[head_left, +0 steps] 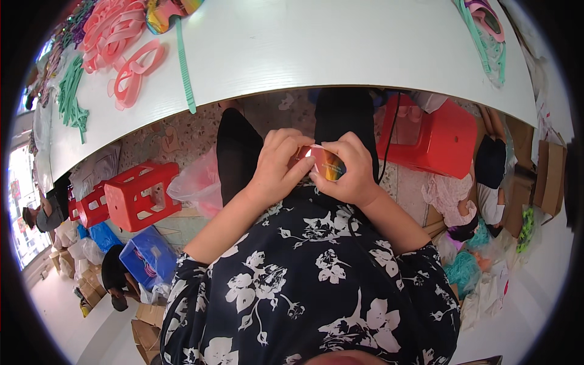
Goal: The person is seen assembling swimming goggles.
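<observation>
The left hand (280,163) and right hand (350,171) are both closed on one mirrored goggle lens (330,165), red to gold, pinched between thumbs and fingertips. It is held over the lap, just off the near edge of the white table (340,55). The thumbs come close together in the middle, beside a bright patch that could be glare or clear film; I cannot tell which. To work it well, I would keep the grip toward the rim, press evenly with both thumbs and avoid rubbing the coated face, which probably marks easily. Resting the wrists on the table edge would likely steady fine work.

Small pale lettering shows on the lens face, partly covered by the fingers; no other label is clear enough to make out.

Farther out, at the table's far left, are iridescent goggles (159,17) with a teal strap (185,67), a heap of pink straps (112,30) and a teal bundle (72,100). More goggles (488,21) lie far right. Red plastic stools stand below the table, right (447,140) and left (139,196).
</observation>
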`<state>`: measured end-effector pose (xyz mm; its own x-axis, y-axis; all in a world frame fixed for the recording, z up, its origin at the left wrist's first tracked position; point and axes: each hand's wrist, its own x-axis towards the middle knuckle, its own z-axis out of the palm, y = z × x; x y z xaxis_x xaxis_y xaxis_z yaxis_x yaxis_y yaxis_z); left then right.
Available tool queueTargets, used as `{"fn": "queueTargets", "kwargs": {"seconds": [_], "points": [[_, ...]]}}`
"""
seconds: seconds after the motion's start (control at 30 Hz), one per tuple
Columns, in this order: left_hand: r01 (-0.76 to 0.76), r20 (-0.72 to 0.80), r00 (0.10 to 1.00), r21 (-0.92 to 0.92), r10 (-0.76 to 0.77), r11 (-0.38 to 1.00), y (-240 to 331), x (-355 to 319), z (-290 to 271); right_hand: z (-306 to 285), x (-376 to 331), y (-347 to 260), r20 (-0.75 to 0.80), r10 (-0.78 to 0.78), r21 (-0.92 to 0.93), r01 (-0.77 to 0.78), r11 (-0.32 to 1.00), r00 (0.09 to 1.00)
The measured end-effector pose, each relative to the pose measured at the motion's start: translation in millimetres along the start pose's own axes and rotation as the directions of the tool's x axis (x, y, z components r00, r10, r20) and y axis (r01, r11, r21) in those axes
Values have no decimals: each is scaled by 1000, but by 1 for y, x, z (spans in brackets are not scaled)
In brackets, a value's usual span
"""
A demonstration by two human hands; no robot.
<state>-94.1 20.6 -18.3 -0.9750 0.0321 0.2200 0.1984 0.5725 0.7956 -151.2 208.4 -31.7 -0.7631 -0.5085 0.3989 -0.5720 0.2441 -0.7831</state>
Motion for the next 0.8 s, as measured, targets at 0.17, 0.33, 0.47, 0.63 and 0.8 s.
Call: {"fn": "queueTargets", "kwargs": {"seconds": [0.17, 0.33, 0.47, 0.63, 0.8], "points": [[16, -67, 998, 52, -12, 999, -3, -5, 4, 5, -5, -5, 54, 9, -30, -8, 1000, 998], [137, -114, 984, 10, -135, 990, -5, -9, 15, -1, -6, -8, 134, 19, -19, -17, 1000, 991], [330, -98, 937, -74, -336, 941, -1, -7, 19, 2, -14, -6, 60, 29, 20, -31, 999, 998], [628, 78, 636, -630, -768, 456, -13, 13, 15, 1, -16, -5, -25, 134, 136, -129, 982, 991], [356, -219, 526, -820, -822, 447, -44, -9, 13, 2, -28, 12, -133, 321, 331, -263, 906, 938]]}}
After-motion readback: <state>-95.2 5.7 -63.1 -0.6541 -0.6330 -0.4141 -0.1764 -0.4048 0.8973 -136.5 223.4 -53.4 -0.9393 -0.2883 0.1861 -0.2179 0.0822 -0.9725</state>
